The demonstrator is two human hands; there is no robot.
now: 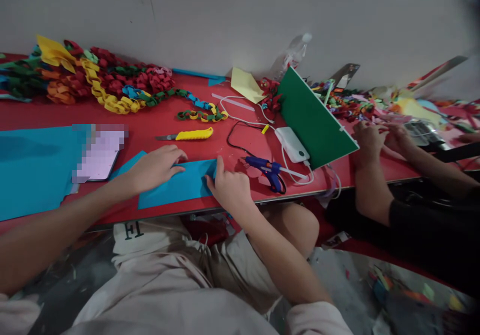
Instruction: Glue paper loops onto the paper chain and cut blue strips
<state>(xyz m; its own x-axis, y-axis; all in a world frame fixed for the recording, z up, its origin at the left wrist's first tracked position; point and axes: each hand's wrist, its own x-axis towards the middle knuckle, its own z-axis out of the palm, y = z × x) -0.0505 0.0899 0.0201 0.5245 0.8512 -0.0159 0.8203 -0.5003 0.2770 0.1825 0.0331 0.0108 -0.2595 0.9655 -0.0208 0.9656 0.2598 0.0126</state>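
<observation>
A sheet of blue paper (180, 187) lies near the front edge of the red table, under both my hands. My left hand (159, 167) rests over its left part, fingers slightly bent and thumb held apart. At the sheet's right edge, my right hand (232, 185) has thumb and forefinger around the corner, with the other fingers curled in. Beyond the paper lies a yellow box cutter (194, 134). A blue glue gun (267, 170) with a glue stick in its back lies right of my right hand. Further left is a larger stack of blue paper (33, 170).
A phone (99, 157) lies beside the stack. Colourful paper chains (123, 102) are heaped along the wall. A white power bank (292, 144) with cables sits by a leaning green board (311, 120). Behind that stands a plastic bottle (296, 52). A co-worker's hands (369, 140) are at the right.
</observation>
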